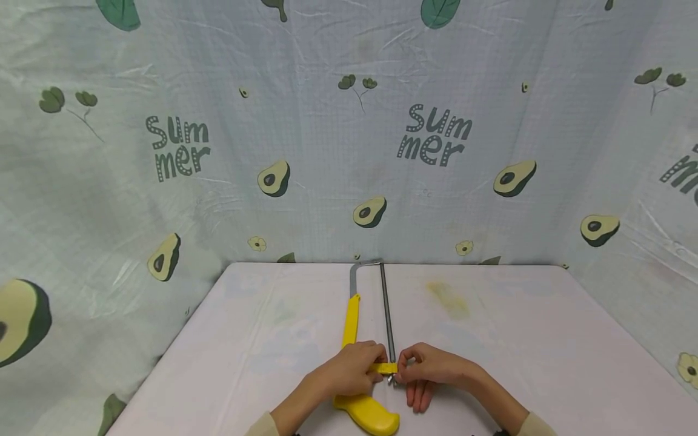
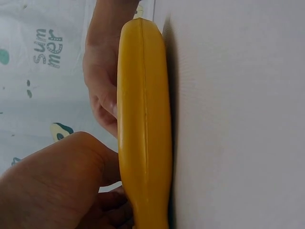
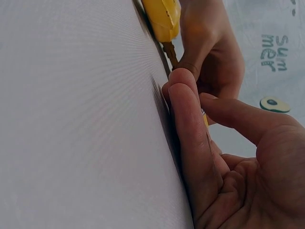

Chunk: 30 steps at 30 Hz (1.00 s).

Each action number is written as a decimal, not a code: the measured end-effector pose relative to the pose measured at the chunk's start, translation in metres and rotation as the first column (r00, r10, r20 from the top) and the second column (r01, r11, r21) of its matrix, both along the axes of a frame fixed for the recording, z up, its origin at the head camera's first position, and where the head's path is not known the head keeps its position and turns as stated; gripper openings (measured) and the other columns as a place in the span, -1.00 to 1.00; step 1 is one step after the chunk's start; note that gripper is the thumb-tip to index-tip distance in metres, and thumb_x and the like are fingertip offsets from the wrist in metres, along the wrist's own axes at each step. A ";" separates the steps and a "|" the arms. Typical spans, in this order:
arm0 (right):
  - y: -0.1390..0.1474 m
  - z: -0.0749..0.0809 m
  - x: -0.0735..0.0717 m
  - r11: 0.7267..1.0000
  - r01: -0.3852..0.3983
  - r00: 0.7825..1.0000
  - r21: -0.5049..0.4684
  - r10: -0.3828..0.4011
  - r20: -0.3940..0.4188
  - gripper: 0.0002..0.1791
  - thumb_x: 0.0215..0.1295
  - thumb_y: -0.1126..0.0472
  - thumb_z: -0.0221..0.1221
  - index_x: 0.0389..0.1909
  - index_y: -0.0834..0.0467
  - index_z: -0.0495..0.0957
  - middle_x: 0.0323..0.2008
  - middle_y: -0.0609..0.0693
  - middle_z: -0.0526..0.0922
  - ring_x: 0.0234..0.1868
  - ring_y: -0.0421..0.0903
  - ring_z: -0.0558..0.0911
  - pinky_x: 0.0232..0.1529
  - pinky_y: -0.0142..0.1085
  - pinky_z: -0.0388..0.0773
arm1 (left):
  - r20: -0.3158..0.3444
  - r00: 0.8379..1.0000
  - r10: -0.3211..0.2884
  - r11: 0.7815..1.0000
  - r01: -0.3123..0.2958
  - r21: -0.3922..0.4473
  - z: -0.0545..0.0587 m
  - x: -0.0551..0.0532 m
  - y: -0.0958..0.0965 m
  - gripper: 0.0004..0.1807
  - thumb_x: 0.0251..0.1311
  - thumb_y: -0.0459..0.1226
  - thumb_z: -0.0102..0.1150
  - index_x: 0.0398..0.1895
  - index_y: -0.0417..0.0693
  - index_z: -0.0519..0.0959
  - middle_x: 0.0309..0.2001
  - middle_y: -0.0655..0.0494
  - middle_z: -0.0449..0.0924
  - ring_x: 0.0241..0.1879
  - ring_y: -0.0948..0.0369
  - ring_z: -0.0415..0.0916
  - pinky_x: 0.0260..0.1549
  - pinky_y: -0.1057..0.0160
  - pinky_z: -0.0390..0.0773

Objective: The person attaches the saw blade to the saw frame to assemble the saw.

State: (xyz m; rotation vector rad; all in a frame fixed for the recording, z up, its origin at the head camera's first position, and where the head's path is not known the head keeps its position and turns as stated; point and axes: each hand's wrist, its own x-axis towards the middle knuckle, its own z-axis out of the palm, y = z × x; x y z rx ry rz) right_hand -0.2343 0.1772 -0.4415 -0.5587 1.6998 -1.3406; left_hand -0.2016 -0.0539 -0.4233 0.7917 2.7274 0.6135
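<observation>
A hacksaw lies on the table, its yellow handle [image 1: 373, 415] toward me and its grey metal frame [image 1: 353, 280] toward the far edge. The dark blade [image 1: 387, 315] runs lengthwise along its right side. My left hand [image 1: 354, 368] grips the hacksaw around the short yellow crosspiece [image 1: 386, 368] at the blade's near end. At the right tip of that piece, my right hand [image 1: 433, 365] pinches with thumb and forefinger, its other fingers low against the table. A small metal wing nut [image 1: 391, 380] shows between the hands. In the left wrist view the handle [image 2: 144, 105] hides part of both hands.
The pale table [image 1: 507, 339] extends on both sides of the hacksaw. A cloth printed with avocados and lettering [image 1: 305, 121] hangs behind the table and down its sides. A yellowish stain [image 1: 448, 299] marks the tabletop right of the blade.
</observation>
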 end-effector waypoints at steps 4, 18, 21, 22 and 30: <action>0.000 -0.001 0.000 1.000 -0.006 1.000 -0.007 0.006 0.008 -0.79 0.45 0.13 0.22 -0.19 0.21 0.50 -0.54 0.02 0.74 -0.61 -0.21 0.73 -0.53 -0.38 0.65 | 0.007 1.000 0.007 1.000 -0.007 -0.001 0.001 0.001 0.000 -0.88 0.33 -0.21 0.32 -0.14 0.15 0.58 -0.27 0.37 0.48 -0.29 0.40 0.37 -0.13 0.41 0.50; 0.003 -0.001 -0.003 1.000 -0.015 1.000 -0.021 0.014 -0.015 -0.80 0.45 0.17 0.19 -0.17 0.24 0.49 -0.53 0.03 0.74 -0.61 -0.20 0.73 -0.52 -0.37 0.65 | -0.031 0.999 -0.009 1.000 0.010 0.012 0.005 -0.002 0.002 -0.87 0.34 -0.16 0.35 -0.13 0.09 0.62 -0.27 0.36 0.50 -0.28 0.39 0.38 -0.09 0.41 0.51; 0.003 0.000 -0.004 1.000 -0.011 1.000 -0.013 0.011 -0.017 -0.81 0.45 0.16 0.19 -0.17 0.23 0.49 -0.53 0.02 0.74 -0.61 -0.21 0.73 -0.53 -0.37 0.65 | -0.039 0.999 -0.010 1.000 0.010 0.013 0.005 -0.003 0.002 -0.86 0.33 -0.16 0.35 -0.14 0.09 0.62 -0.28 0.36 0.50 -0.28 0.39 0.38 -0.09 0.41 0.51; 0.003 0.000 -0.004 1.000 -0.010 1.000 -0.012 0.010 -0.016 -0.81 0.45 0.16 0.19 -0.17 0.23 0.49 -0.53 0.02 0.74 -0.61 -0.22 0.73 -0.53 -0.38 0.65 | -0.044 0.999 -0.011 1.000 0.011 0.011 0.005 -0.003 0.002 -0.86 0.33 -0.16 0.35 -0.14 0.09 0.62 -0.28 0.36 0.50 -0.28 0.39 0.38 -0.10 0.41 0.51; 0.003 -0.001 -0.003 1.000 -0.018 1.000 -0.020 0.018 -0.005 -0.80 0.44 0.16 0.20 -0.17 0.23 0.48 -0.53 0.03 0.75 -0.60 -0.21 0.73 -0.52 -0.37 0.66 | -0.087 0.996 -0.013 1.000 0.012 -0.003 0.001 -0.003 0.001 -0.87 0.30 -0.14 0.39 -0.19 0.13 0.62 -0.29 0.39 0.51 -0.24 0.40 0.36 -0.07 0.40 0.50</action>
